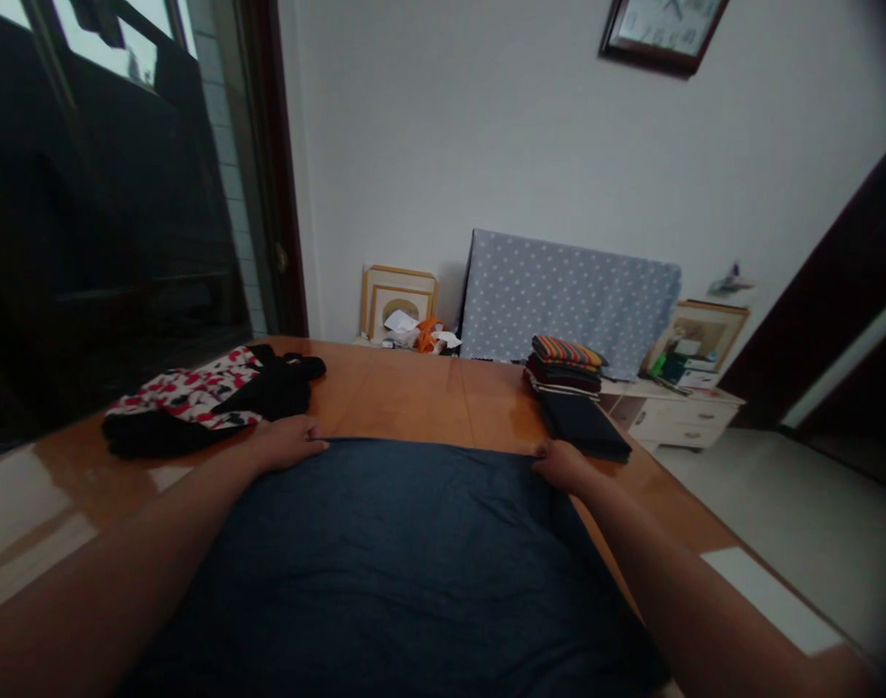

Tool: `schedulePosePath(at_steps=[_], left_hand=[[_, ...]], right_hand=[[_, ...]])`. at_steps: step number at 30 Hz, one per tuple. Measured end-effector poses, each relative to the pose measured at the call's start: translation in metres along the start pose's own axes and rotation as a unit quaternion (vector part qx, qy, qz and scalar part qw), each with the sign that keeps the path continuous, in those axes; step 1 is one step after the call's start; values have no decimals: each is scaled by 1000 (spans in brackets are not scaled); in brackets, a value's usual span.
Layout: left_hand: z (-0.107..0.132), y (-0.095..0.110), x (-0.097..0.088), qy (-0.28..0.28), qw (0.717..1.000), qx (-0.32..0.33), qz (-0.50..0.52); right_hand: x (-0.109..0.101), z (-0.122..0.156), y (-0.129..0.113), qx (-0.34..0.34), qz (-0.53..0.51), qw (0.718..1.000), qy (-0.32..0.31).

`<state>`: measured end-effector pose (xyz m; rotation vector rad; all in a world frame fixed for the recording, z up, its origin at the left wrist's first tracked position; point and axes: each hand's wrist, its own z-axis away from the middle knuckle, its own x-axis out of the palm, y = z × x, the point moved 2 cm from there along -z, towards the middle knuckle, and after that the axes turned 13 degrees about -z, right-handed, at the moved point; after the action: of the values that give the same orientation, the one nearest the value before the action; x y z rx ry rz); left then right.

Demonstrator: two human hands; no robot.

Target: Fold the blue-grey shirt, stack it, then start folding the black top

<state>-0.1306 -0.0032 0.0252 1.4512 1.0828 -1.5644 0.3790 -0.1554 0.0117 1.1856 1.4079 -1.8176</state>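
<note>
A dark blue cloth (414,562), perhaps a garment, is spread across the wooden table (414,393) and runs down past the bottom of the view. My left hand (287,443) pinches its far left corner, and my right hand (561,465) pinches the far right corner. Between the two hands the far edge is stretched nearly straight, while soft wrinkles cross the middle. Just beyond my left hand lies a rumpled black garment with a red and white pattern (217,388). A folded dark cloth (586,427) lies right behind my right hand.
Behind the folded dark cloth stands a stack of folded clothes (563,366), a striped one on top. A dotted grey-blue cover (566,296) hangs over something large against the wall. Beyond the table's right side is a white drawer cabinet (680,422). A white sheet (770,599) lies near the right edge.
</note>
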Motion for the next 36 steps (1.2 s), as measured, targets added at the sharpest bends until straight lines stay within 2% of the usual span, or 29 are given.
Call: schedulePosePath(at_steps=[3, 7, 14, 19, 23, 26, 30, 33, 36], left_hand=[[4, 6, 1, 29, 998, 27, -42], [6, 15, 1, 90, 991, 40, -89], [-11, 22, -1, 138, 983, -25, -119], [-27, 35, -3, 143, 981, -67, -112], [-30, 52, -8, 184, 976, -40, -113], [-29, 60, -12, 180, 979, -7, -99], [-25, 64, -9, 156, 985, -2, -79], [-20, 63, -2, 126, 990, -10, -67], [-14, 61, 4, 110, 993, -8, -52]], right_hand=[[2, -4, 3, 5, -3, 1000, -14], [1, -11, 6, -12, 23, 1000, 9], [-14, -33, 0, -16, 81, 992, 97], [-22, -46, -9, -16, 41, 988, 147], [-31, -46, -2, 7, -13, 984, 177], [-32, -43, 9, 61, -74, 985, 141], [-18, -43, 16, 122, -131, 982, 57], [-5, -47, 14, 144, -130, 981, 26], [1, -51, 7, 126, -74, 989, 17]])
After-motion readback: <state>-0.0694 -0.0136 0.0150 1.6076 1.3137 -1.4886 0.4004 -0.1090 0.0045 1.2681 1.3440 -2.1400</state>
